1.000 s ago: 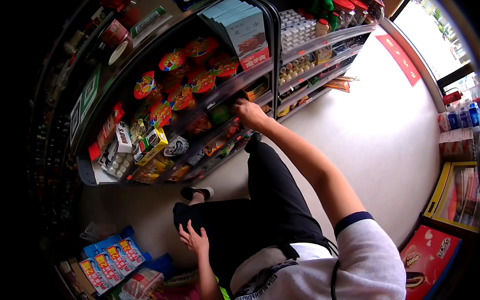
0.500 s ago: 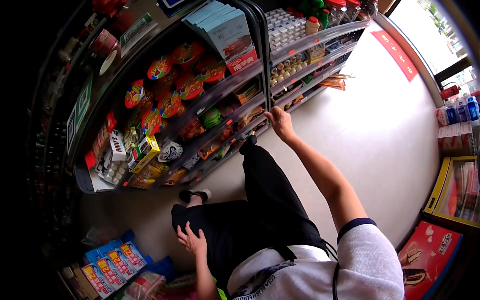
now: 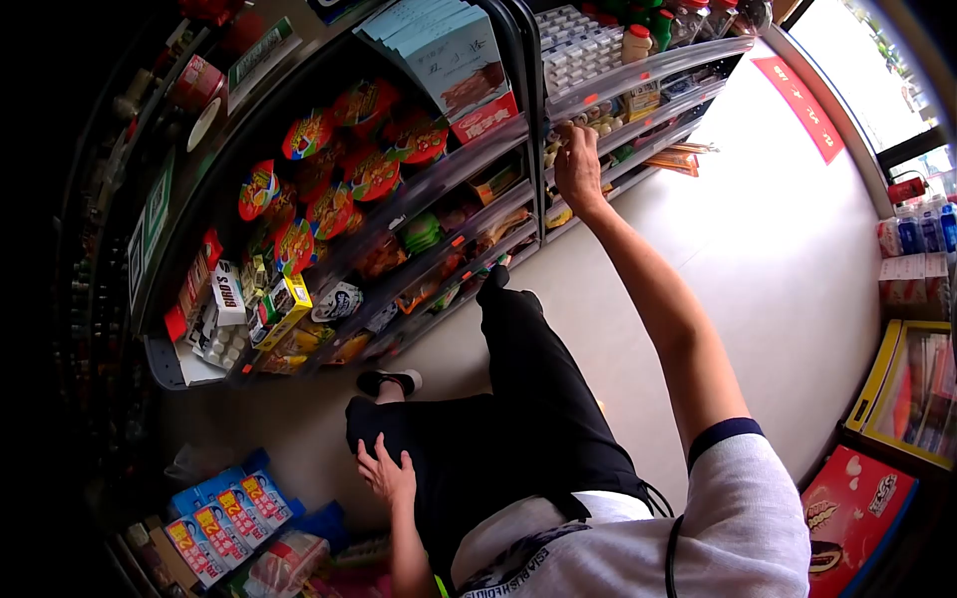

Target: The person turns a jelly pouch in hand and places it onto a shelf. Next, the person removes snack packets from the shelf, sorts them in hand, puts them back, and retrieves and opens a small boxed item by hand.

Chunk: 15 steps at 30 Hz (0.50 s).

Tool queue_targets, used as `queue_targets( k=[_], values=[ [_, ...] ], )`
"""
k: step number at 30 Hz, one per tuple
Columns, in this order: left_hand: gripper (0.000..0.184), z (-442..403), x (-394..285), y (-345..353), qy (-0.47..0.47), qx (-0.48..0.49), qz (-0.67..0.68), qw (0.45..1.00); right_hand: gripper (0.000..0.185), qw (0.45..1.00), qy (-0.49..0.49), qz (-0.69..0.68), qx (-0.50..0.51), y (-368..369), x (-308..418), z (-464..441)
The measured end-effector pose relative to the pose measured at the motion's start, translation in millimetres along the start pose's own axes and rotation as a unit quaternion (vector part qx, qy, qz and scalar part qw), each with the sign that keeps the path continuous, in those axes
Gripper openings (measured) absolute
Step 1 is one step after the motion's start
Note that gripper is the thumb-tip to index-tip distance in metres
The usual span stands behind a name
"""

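My right hand reaches over the clear front lip of a shelf, beside a row of small round pale packs. Its fingers are bent and drawn together; whether something sits between them is hidden. My left hand rests on my knee in black trousers, fingers spread and holding nothing. Left of the right hand, across a dark upright frame, red round-lidded cups fill the upper tier. A stack of pale blue cards or packets stands above them.
Blue-and-white boxes lie at lower left beside a plastic bag. At right are a yellow-framed case, a red carton and bottles. A red mat or sign lies on the pale floor by the doorway.
My right hand has moved up and slightly right, from the dark upright frame to the shelf with round packs. My left hand stays on my knee. The view has shifted slightly.
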State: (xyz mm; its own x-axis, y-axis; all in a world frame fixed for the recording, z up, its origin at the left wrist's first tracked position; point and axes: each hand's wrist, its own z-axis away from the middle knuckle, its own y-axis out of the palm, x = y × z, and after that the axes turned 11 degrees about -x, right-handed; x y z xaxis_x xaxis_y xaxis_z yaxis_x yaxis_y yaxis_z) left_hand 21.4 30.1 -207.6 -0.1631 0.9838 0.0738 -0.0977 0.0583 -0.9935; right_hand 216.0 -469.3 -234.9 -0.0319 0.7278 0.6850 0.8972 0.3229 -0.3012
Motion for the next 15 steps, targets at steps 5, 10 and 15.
queue_targets(
  k=[5, 10, 15],
  values=[
    [0.056, -0.6, -4.8, -1.9, -0.001, 0.01, -0.002, 1.0, 0.022, 0.99, -0.099, -0.084, 0.06, 4.9, 22.2, 40.1],
    [0.056, 1.3, 0.2, 1.2, 0.025, -0.007, -0.005, 1.0, 0.033, 0.942, -0.195, -0.008, 0.274, 30.8, 43.0, 24.8],
    [0.056, -1.1, -1.7, 1.5, 0.01, -0.001, 0.007, 1.0, 0.035, 0.852, -0.145, 0.145, 0.482, 57.8, 63.1, -15.2]
  ],
)
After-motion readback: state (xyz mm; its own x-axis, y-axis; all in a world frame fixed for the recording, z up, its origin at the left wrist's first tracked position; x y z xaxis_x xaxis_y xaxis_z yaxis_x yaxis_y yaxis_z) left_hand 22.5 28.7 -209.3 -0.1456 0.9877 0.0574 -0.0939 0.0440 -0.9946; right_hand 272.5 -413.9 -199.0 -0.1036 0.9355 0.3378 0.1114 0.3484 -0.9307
